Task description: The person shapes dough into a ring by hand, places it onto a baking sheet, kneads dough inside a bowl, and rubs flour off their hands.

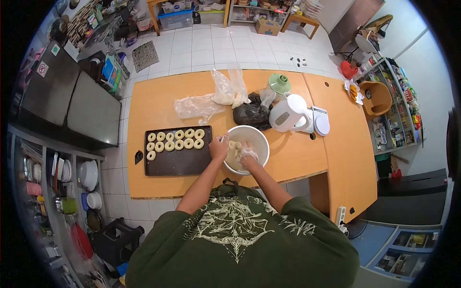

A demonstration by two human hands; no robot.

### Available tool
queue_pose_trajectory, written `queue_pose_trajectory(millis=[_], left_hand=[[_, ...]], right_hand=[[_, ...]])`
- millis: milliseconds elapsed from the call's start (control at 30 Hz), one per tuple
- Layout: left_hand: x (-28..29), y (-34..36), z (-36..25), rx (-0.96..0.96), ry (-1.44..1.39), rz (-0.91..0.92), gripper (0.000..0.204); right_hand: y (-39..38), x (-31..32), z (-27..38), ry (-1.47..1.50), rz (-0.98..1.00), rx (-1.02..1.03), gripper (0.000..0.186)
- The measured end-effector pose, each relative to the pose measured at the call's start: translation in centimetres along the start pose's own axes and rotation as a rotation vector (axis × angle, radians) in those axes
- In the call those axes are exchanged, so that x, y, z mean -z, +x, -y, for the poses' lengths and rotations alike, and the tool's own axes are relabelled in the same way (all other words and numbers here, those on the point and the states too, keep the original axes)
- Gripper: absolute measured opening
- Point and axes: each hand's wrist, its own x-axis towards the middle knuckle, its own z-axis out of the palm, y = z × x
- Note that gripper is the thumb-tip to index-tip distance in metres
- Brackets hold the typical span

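A white basin [261, 136] stands at the near edge of the table with pale dough [234, 152] inside. My left hand [220, 148] is closed at the basin's left rim, its fingertips partly hidden and whitish. Down in the basin, my right hand [248, 155], in a thin clear plastic glove, presses its curled fingers into the dough. To the left of the basin lies a dark baking tray [180, 166]. Rows of ring-shaped dough pieces [179, 144] sit along its far side and left end.
Behind the basin are a black plastic bag [252, 114], a white electric kettle [288, 113], a kitchen scale [321, 121] and a green-lidded container [279, 83]. Clear plastic bags [199, 106] lie beyond the tray. A power strip [341, 216] is at the right table's near edge.
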Motion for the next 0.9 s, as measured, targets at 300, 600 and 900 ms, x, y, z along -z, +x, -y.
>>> queue_pose_trajectory(millis=[300, 600, 900], left_hand=[[0.6, -0.3, -1.4, 0.000, 0.039, 0.048, 0.052], [0.6, -0.2, -0.9, 0.012, 0.053, 0.015, 0.051], [0.1, -0.3, -1.0, -0.016, 0.050, 0.013, 0.051]], right_hand=[[1.5, 0.0, -0.6, -0.050, 0.155, 0.013, 0.060], [1.0, -1.2, -0.6, 0.217, 0.097, 0.026, 0.039], [0.9, -3.1, -3.5, -0.123, -0.061, 0.196, 0.050]])
